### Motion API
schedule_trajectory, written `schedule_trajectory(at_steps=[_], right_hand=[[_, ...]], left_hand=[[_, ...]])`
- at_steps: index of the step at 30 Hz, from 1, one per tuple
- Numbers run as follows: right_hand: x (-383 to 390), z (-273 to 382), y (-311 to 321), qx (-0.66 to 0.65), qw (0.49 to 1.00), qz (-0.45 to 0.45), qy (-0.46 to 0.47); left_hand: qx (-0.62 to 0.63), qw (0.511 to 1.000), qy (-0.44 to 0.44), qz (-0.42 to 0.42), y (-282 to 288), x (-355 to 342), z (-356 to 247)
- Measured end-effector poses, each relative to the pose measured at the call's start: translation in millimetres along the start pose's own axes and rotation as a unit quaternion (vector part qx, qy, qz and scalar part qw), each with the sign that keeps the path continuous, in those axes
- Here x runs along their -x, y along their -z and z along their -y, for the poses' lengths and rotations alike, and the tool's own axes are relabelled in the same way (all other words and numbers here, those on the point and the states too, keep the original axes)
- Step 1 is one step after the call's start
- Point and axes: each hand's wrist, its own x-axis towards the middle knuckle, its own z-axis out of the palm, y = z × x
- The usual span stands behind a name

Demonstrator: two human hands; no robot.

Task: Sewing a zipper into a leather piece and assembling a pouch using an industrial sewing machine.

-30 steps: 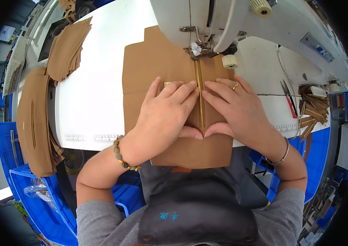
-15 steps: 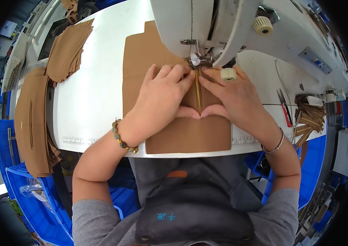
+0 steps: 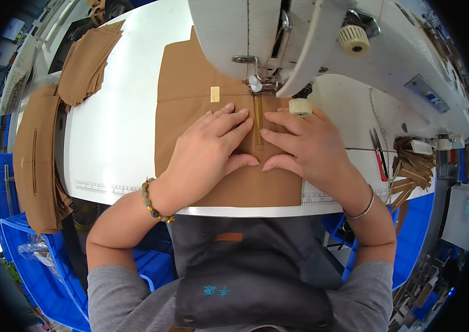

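A tan fabric panel [image 3: 185,122] lies on the white machine table, its far part running under the sewing machine [image 3: 245,33]. A gold-toothed zipper [image 3: 258,122] is set in a narrow slot in the panel, its far end at the presser foot [image 3: 262,83]. My left hand [image 3: 212,144] rests on the fabric left of the zipper, fingers outstretched. On the zipper's right my right hand [image 3: 306,141] lies likewise, fingers spread, partly behind a cream knob [image 3: 300,107]. A small cream label [image 3: 215,94] shows on the panel beyond my left fingertips.
Stacked tan pieces [image 3: 38,160] and more cut panels [image 3: 89,63] sit at the left. Red-handled scissors [image 3: 379,155] and a heap of tan strips [image 3: 413,169] are on the right. Blue bins [image 3: 46,271] stand below the table edge.
My hands have drawn slightly back and their thumbs have parted, showing more of the zipper. The label has come into sight. The whole view has shifted a little.
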Motion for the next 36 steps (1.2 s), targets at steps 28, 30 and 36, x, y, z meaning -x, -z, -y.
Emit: schedule_trajectory(at_steps=[28,30,36], right_hand=[[-18,-8,-9,0.068,0.997,-0.021,0.005],[-18,-10,-12,0.070,0.997,-0.027,0.004],[-10,-11,-6,0.062,0.998,0.018,-0.019]], left_hand=[[-0.075,0.996,-0.048,-0.027,-2,-22,17],[-0.078,0.995,-0.046,-0.033,-3,-23,18],[-0.005,1.000,-0.002,-0.011,3,-11,9]])
